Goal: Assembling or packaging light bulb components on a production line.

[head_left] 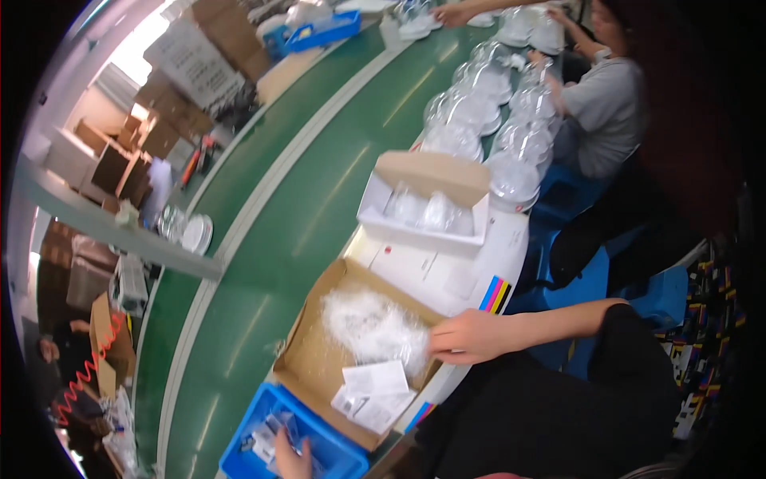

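Right hand [471, 335]: extended over the near edge of an open brown cardboard box [319, 363], fingers closed narrow on the edge of a crinkled clear plastic bag [373, 326] that lies inside it; the grip itself is partly hidden by the film. Just below the hand, in the same box, folded white paper leaflets [373, 389] in thin sleeves are laid flat, touching the bag's lower edge. Left hand [292, 459]: lowered into a blue plastic bin [239, 461] beside the box's near corner, resting on small bagged parts; whether anything is pinched cannot be told. Beyond the right hand, an open white carton [423, 209] with clear domes in it is set on a flat printed sheet. Further off, stacked clear plastic dome covers [479, 112] are ranged along the green conveyor belt [319, 160], attended by another person's hands [455, 14]. Handling note: the film is judged flimsy, so it is best pressed down evenly, with the leaflets kept flat and uncreased.
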The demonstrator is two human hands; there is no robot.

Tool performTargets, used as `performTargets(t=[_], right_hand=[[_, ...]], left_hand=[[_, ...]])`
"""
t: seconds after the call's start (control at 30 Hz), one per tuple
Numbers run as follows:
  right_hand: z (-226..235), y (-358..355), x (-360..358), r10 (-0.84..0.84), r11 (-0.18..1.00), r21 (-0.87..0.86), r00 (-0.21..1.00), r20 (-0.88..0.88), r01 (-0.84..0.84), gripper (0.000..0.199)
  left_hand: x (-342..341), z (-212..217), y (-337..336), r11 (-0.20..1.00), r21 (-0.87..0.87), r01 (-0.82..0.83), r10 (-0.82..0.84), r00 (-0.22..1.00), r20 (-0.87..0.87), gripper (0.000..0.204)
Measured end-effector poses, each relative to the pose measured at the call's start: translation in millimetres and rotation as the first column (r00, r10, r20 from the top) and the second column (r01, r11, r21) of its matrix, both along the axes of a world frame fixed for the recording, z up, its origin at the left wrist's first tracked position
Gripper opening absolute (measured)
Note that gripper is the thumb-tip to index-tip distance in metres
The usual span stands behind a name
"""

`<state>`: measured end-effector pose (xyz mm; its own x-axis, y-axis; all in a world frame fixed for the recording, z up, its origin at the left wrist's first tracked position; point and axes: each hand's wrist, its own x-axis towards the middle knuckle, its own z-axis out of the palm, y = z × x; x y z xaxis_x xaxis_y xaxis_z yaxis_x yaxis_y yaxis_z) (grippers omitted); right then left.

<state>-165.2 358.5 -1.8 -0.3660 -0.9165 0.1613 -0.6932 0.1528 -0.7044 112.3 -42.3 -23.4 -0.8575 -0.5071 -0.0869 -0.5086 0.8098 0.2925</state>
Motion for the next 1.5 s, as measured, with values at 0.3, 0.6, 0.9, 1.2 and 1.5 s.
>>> performTargets(t=[0.3, 0.6, 0.9, 1.2, 1.5], right_hand=[[-43.7, -108.3, -37.2, -0.099, 0.949, 0.244, 0.924, -0.370, 0.199, 0.029], [-38.2, -105.2, -40.5, -0.267, 0.948, -0.211, 0.956, -0.125, 0.237, 0.007], [-30.2, -97.5, -43.7, -0.343, 0.911, -0.247, 0.939, -0.009, 0.330, 0.006], [-42.1, -92.5, -34.4, -0.291, 0.916, -0.250, 0.949, 0.124, 0.314, 0.016], [-34.4, -96.7, -40.0, -0.268, 0.920, -0.254, 0.953, 0.144, 0.297, 0.012]], left_hand=[[-33.6, 10.1, 34.8, 0.987, -0.158, -0.038, 0.024, 0.996, -0.089, 0.036], [-41.0, 26.6, 44.4, 0.996, -0.021, -0.083, 0.079, 0.987, -0.138, 0.043], [-120.9, 50.4, 130.5, 0.912, 0.164, 0.376, -0.344, 0.919, -0.194, 0.051], [-114.9, 13.8, 142.4, 0.833, 0.006, 0.553, -0.551, 0.831, -0.072, 0.050], [-136.8, 20.6, 146.5, 0.792, -0.044, 0.609, -0.610, 0.786, -0.103, 0.049]])
